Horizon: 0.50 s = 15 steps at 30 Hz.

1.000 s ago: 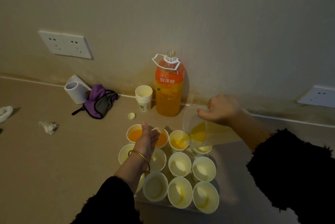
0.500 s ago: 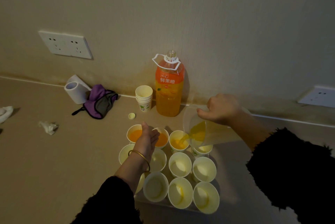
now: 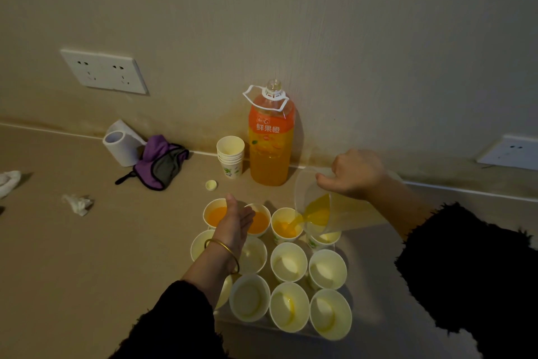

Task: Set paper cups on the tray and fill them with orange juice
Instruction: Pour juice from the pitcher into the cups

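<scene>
Beige bench point(image 3: 87, 271) against a wall point(image 3: 349, 38): juice point(image 3: 316, 209) going into cups point(image 3: 288, 261) on a clear tray point(image 3: 256, 326).
12 cups stand in 3 rows of 4 on the tray. The right hand point(image 3: 358, 174) has its fingers curled round a clear jug point(image 3: 349, 219), tilted so juice streams into the 3rd cup point(image 3: 283, 230) of the back row; the 2 cups left of it are full. The left hand point(image 3: 235, 219) hovers over those 2, fingers straight and together, holding nothing. An open bottle point(image 3: 270, 137) and a cup stack point(image 3: 230, 155) stand at the bench's back edge.
</scene>
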{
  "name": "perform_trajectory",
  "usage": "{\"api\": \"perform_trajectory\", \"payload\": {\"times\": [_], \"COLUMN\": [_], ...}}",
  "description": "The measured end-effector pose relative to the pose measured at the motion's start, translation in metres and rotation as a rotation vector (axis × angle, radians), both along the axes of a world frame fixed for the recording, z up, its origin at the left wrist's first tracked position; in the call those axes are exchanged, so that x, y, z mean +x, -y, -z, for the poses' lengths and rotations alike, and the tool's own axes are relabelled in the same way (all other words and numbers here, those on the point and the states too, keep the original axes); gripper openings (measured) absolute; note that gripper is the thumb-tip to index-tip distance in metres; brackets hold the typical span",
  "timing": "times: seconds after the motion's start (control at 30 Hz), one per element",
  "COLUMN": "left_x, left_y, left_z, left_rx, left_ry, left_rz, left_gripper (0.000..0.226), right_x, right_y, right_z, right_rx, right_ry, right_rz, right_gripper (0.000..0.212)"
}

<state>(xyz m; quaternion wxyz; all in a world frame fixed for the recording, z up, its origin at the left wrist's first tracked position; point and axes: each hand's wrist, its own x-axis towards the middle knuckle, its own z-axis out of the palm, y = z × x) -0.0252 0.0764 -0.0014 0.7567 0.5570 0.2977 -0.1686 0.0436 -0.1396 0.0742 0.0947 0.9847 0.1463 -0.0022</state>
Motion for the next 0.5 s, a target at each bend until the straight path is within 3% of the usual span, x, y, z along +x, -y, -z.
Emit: {"api": "perform_trajectory", "payload": {"times": [0.5], "left_x": [0.0002], "left_y": [-0.0004], "left_z": [-0.0012], "left_rx": [0.008], "left_ry": [0.009], "left_rz": [0.008], "left_gripper": [0.076], "right_x": [0.0001], "right_y": [-0.001], "right_z": [0.0015], "right_rx": [-0.007], "right_ry": [-0.02], "right_rz": [-0.002], "right_gripper": [0.061]}}
